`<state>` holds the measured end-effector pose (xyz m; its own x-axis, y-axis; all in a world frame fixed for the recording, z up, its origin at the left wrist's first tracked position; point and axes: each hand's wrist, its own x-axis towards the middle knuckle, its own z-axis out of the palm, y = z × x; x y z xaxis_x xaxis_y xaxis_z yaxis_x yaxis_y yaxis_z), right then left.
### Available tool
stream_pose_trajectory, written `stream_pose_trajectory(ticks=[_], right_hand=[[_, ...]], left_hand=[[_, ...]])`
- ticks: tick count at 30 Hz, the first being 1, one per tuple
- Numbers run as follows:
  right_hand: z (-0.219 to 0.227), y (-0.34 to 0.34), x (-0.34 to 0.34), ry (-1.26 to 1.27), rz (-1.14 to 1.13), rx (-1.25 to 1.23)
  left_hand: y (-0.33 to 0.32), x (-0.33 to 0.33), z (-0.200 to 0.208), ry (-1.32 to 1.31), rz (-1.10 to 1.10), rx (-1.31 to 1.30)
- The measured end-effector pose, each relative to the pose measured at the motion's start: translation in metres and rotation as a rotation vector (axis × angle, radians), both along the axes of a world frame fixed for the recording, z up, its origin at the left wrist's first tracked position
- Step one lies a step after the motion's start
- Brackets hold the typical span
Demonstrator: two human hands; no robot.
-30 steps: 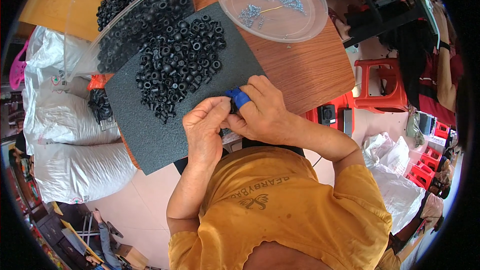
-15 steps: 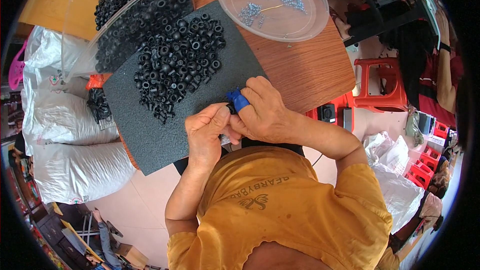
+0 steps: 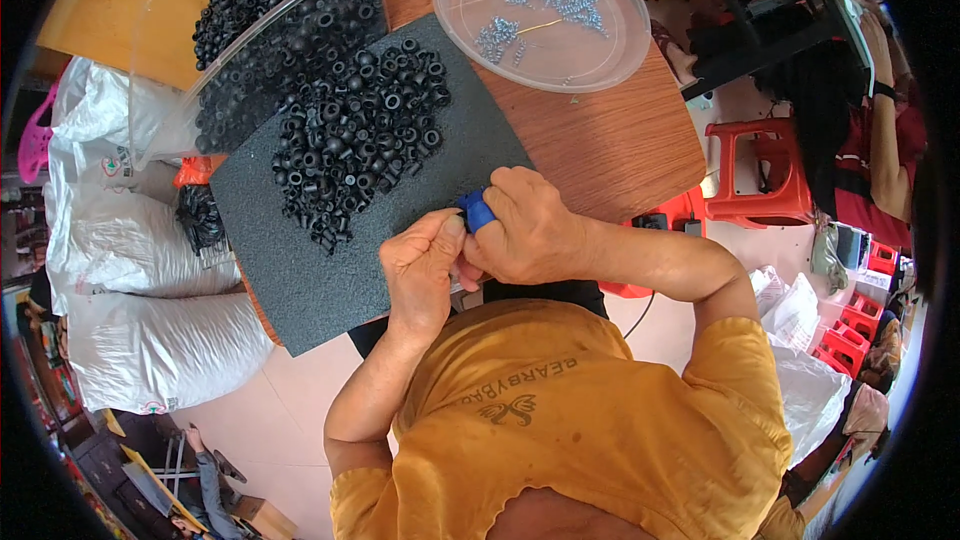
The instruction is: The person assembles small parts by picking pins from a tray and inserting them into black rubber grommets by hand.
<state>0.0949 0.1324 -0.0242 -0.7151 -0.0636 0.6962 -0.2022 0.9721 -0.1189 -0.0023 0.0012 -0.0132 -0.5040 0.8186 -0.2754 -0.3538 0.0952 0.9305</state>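
Observation:
My left hand (image 3: 418, 270) and my right hand (image 3: 530, 225) meet over the near edge of a dark grey textured mat (image 3: 300, 300). Blue tape (image 3: 478, 211) is wrapped around a finger of my right hand. Between the left thumb and the taped finger sits a small black rubber part (image 3: 461, 213), almost wholly hidden by fingers. The fingers of both hands are curled closed around it. Farther off on the mat lies a heap of small hollow black rubber parts (image 3: 365, 130).
A clear plastic bin (image 3: 165, 140) full of similar black parts lies tilted behind the heap. A clear round lid (image 3: 620, 60) with small bluish metallic pieces rests on the wooden table (image 3: 590, 150). White sacks (image 3: 165, 345) stand left, a red stool (image 3: 765, 190) right.
Both hands have shifted slightly nearer to me and stay together. The black part, clearer before, is now more covered by my fingers. The view has shifted slightly.

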Motion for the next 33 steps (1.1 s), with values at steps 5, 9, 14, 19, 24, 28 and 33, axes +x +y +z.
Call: stream_pose_trajectory(ticks=[5,9,14,19,24,28,33], right_hand=[[-0.003,-0.004,-0.005,0.141,-0.036,-0.151],[0.002,-0.005,-0.002,0.043,-0.026,-0.232],[0.006,-0.001,0.0,-0.019,-0.021,-0.22],[0.01,-0.001,-0.003,-0.064,-0.002,-0.279],[0.013,-0.001,-0.003,-0.1,-0.02,-0.195],[0.012,0.0,-0.004,-0.151,-0.022,-0.087],[0.011,0.003,-0.002,-0.199,0.011,0.015]], left_hand=[[-0.001,-0.001,0.003,-0.098,0.01,0.063],[-0.001,-0.001,0.005,-0.125,0.032,0.081],[0.0,-0.002,0.005,-0.095,0.028,0.083],[-0.003,-0.002,0.003,-0.049,0.023,0.104],[-0.004,-0.001,0.002,0.0,0.03,0.123],[-0.002,-0.001,0.002,-0.038,0.023,0.089],[0.001,0.0,0.0,0.02,0.004,0.038]])
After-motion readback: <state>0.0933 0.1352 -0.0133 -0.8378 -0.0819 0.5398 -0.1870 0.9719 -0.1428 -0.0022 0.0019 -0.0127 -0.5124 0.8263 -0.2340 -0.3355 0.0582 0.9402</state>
